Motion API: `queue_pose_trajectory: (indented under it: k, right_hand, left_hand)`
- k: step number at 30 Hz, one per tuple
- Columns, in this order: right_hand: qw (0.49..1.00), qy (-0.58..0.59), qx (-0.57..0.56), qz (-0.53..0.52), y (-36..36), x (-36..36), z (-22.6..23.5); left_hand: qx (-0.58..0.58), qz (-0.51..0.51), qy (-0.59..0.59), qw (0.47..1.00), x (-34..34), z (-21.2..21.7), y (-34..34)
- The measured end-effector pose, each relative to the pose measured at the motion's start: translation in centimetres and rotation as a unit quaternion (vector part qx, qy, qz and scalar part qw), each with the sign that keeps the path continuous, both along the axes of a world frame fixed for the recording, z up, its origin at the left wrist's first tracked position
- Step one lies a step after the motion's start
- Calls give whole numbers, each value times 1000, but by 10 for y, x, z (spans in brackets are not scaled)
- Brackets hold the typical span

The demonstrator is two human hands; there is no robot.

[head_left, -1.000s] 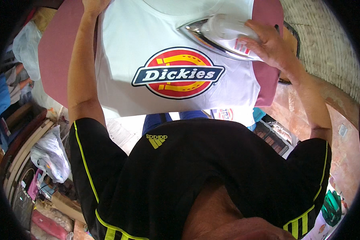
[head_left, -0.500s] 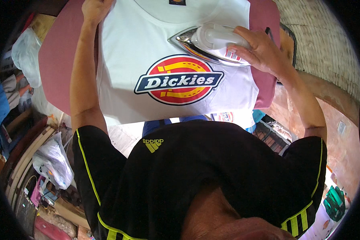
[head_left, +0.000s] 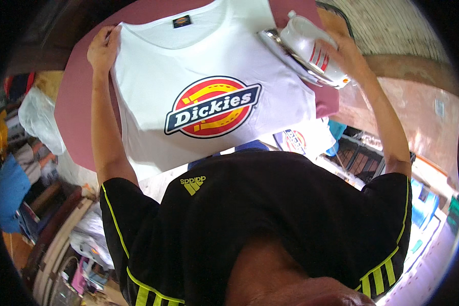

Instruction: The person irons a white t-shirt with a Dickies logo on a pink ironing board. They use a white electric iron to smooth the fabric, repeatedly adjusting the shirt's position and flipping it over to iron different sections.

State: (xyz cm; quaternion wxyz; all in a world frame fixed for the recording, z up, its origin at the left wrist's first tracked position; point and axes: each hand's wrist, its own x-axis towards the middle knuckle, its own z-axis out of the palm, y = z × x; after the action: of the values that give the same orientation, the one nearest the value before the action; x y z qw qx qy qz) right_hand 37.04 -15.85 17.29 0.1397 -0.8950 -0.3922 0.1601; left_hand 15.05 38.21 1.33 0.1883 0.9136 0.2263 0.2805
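Observation:
A white tank top (head_left: 229, 58) lies spread with its neckline away from me. A red, yellow and navy print covers its chest, and a small dark label (head_left: 181, 21) sits inside the neck. My left hand (head_left: 104, 48) is closed on the shoulder strap at the far left. In my right hand (head_left: 344, 56) is a clothes iron (head_left: 303, 38) with a white body and chrome base, held by its handle. The iron is at the shirt's right side edge, and its chrome flank faces me. Whether its base touches the cloth, I cannot tell.
Under the shirt is a padded maroon board (head_left: 76, 109). Another white printed garment (head_left: 311, 137) hangs below its near right edge. Plastic bags (head_left: 41, 120) and stacked clutter stand at the left. A corrugated surface (head_left: 398, 25) and a pinkish wall (head_left: 392, 97) are at the right.
The iron has moved right, from beside the print to the shirt's side edge, and has turned. The view has shifted, bringing the whole neckline and my left hand into sight.

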Motion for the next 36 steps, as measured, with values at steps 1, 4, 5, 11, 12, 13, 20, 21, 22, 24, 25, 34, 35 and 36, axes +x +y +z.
queue_pose_trajectory:
  k: [1,4,5,11,12,13,20,21,22,24,25,34,35,36]
  right_hand:
    - [999,11,14,-36,-10,8,1]
    - [985,-8,85,-147,-24,-14,11]
    - [979,-24,117,-165,-24,-28,21]
    - [980,-81,157,-93,-39,-75,-8]
    - [982,-74,154,-87,-33,-83,-11]
    - [983,-64,149,-80,-25,-89,-18]
    - [964,-229,136,-18,43,-21,-72]
    - [960,-267,83,7,45,-8,-79]
    - [954,-279,107,-7,56,-12,-77]
    - [940,-301,156,-37,79,-20,-72]
    - [946,-289,145,-42,82,-26,-72]
    - [968,-128,157,-149,129,-18,-55]
    - [968,-138,154,-143,130,-21,-53]
    - [968,-148,151,-136,132,-23,-51]
  left_hand:
    - [2,-1,-2,1000,-1,-2,2]
    - [-24,8,1,1000,-2,-1,3]
    - [-26,6,-4,1000,-3,-4,6]
    - [-92,-14,-36,995,3,-15,13]
    - [-77,-15,-41,996,5,-14,14]
    - [-63,-16,-43,997,4,-9,5]
    - [-42,-21,-40,998,6,1,4]
    - [-45,-29,-42,998,11,-1,1]
    - [-66,-20,-40,997,7,-2,3]
    - [-52,-21,-46,997,3,-5,8]
    - [-49,-21,-49,997,1,-4,4]
    - [-69,-13,-33,997,-2,6,-10]
    - [-81,-6,-25,996,-5,7,-6]
    - [-66,-8,-1,998,-9,1,8]
